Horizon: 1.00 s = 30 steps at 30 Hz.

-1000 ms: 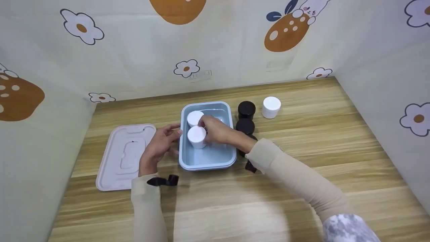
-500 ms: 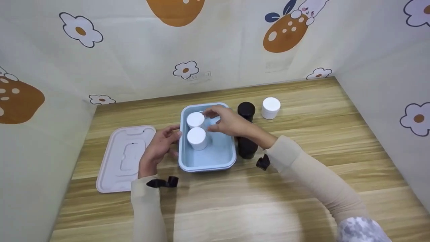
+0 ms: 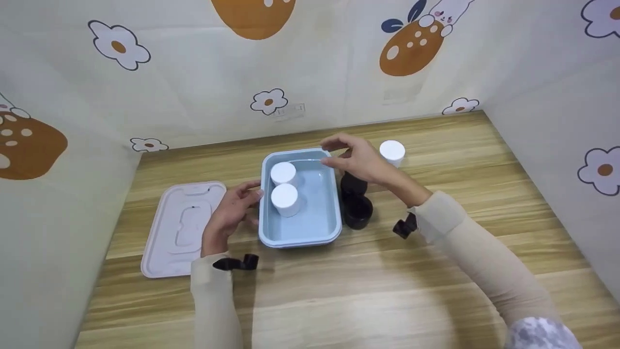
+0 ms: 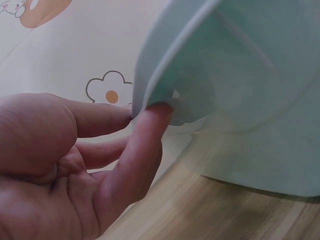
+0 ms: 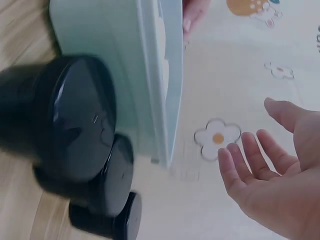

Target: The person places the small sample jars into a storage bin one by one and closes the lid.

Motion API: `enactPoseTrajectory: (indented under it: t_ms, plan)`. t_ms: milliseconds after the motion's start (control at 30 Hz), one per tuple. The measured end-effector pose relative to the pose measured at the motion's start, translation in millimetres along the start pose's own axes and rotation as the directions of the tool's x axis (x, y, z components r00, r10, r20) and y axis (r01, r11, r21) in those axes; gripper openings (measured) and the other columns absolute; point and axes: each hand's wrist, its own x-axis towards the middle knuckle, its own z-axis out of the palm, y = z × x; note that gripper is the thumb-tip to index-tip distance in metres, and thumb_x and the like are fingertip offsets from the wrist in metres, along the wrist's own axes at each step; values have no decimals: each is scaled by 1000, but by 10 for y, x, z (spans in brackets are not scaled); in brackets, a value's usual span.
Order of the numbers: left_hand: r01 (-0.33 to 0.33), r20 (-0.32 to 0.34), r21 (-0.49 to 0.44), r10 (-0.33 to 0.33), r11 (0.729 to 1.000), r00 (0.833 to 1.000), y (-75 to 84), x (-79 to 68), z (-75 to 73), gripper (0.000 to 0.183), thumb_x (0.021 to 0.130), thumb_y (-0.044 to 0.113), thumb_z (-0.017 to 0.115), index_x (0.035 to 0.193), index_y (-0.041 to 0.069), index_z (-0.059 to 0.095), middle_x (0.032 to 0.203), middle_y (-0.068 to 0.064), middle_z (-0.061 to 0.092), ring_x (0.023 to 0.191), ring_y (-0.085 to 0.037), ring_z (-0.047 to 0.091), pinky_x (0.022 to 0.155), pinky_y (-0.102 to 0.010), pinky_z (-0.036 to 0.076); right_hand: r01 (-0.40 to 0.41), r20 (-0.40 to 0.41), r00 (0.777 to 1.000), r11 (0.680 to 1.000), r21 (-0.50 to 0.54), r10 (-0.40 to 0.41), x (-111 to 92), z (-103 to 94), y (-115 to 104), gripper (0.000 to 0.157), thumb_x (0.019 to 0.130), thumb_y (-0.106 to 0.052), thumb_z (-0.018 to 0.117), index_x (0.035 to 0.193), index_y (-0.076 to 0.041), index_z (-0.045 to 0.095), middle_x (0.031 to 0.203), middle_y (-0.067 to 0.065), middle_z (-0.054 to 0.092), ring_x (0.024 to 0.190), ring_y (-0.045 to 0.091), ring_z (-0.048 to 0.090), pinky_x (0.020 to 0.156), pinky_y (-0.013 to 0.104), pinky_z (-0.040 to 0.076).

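Note:
My left hand (image 3: 231, 212) pinches the left rim of a light blue plastic bin (image 3: 300, 242); in the left wrist view the thumb and a finger (image 4: 145, 150) are on either side of the rim. Two white lidded jars (image 3: 286, 199) stand upright inside, one behind the other, along the bin's left wall. Above the far right corner my right hand (image 3: 361, 159) hovers, holding nothing, its fingers relaxed and apart. Below it, three black lidded jars (image 5: 77, 115) line the bin's right side in the right wrist view; the hand hides the farthest in the head view.
A pale lid (image 3: 167, 232) lies flat left of the bin, partly under the left forearm. Another white jar (image 3: 392, 151) stands at the back right, partly hidden by the right hand. Patterned cloth walls (image 3: 193, 72) enclose the wooden table (image 3: 339, 300).
My right hand has let go of a white jar in the bin, then risen out and moved right, over the black jars. My left hand stays at the rim.

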Motion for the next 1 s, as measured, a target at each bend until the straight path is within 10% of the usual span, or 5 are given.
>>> enactPoseTrajectory:
  t_ms: [667,1000]
  plan:
    - [4,-4,-15,-5,1000,1000,-13,-4,-2,47,105,22,52,149,5,44,118,-14,66,99,-19,70,51,-25,59,-12,-287,957,997,72,32,-193,-616,753,46,89,-12,76,131,-2,62,132,20,63,112,10,61,100,27,53]
    - [-4,-1,-22,4,1000,1000,-16,-4,16,46,105,21,52,148,6,45,119,-16,68,95,-19,72,52,-29,61,-106,-342,932,992,67,122,-264,-789,1135,57,85,-14,81,136,-1,58,146,16,53,133,34,45,111,47,40]
